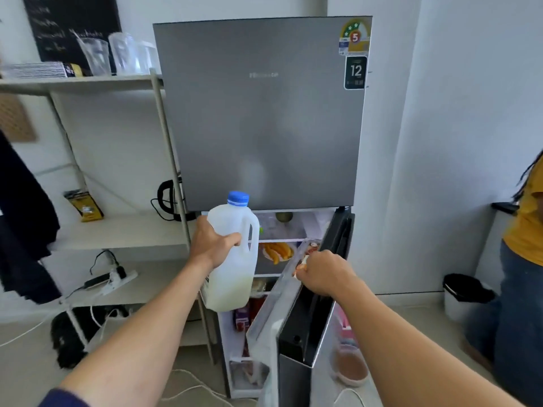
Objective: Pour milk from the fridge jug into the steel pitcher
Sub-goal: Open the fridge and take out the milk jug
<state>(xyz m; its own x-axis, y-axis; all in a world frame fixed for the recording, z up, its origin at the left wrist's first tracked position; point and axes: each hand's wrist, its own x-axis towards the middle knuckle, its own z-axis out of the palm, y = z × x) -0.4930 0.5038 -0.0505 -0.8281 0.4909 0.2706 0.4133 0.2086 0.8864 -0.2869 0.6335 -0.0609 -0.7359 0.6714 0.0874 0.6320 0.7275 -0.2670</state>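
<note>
White translucent plastic milk jug with a round blue cap, gripped by its moulded handle in the left hand, fingers curled through the loop. Held upright, long axis vertical, just in front of the open lower fridge compartment; only a shallow layer of milk at the bottom. Right hand curled over the top edge of the grey metal fridge door, just right of the jug. No steel pitcher in view, so cannot tell which way to carry. Probably calls for shutting the door, then 1 free hand for the cap.
</note>
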